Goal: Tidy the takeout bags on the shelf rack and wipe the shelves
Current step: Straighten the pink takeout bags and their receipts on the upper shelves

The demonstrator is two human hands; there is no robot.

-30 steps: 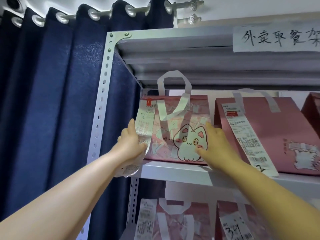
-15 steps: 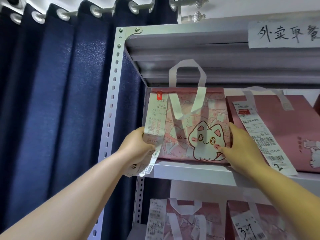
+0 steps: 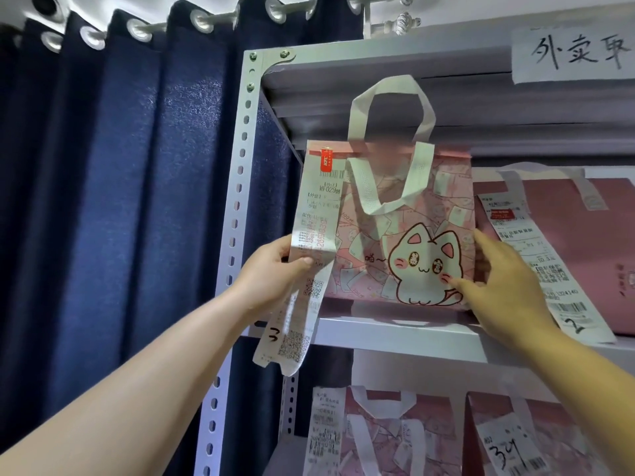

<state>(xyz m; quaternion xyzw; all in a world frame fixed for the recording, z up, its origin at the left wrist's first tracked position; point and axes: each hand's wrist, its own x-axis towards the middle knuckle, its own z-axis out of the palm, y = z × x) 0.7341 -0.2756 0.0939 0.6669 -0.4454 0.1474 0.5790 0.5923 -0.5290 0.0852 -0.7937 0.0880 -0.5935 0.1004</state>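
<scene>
A pink takeout bag with a white cat print [image 3: 409, 235] and white handles is held slightly above the upper shelf [image 3: 395, 334] of the grey metal rack, at its left end. My left hand [image 3: 275, 273] grips the bag's left edge together with the long white receipt [image 3: 309, 242] that hangs from it. My right hand [image 3: 498, 286] holds the bag's right lower edge, thumb on the front and fingers behind. A plain pink bag with a receipt marked 2 [image 3: 577, 249] lies to the right on the same shelf.
A dark blue curtain [image 3: 120, 201] hangs left of the rack post [image 3: 237, 207]. The shelf below holds two more pink bags [image 3: 385, 438] with receipts. A handwritten paper sign [image 3: 574, 53] is taped to the top shelf edge.
Both hands have lifted the cat bag up off the shelf and drawn it closer. The view has moved in toward the rack.
</scene>
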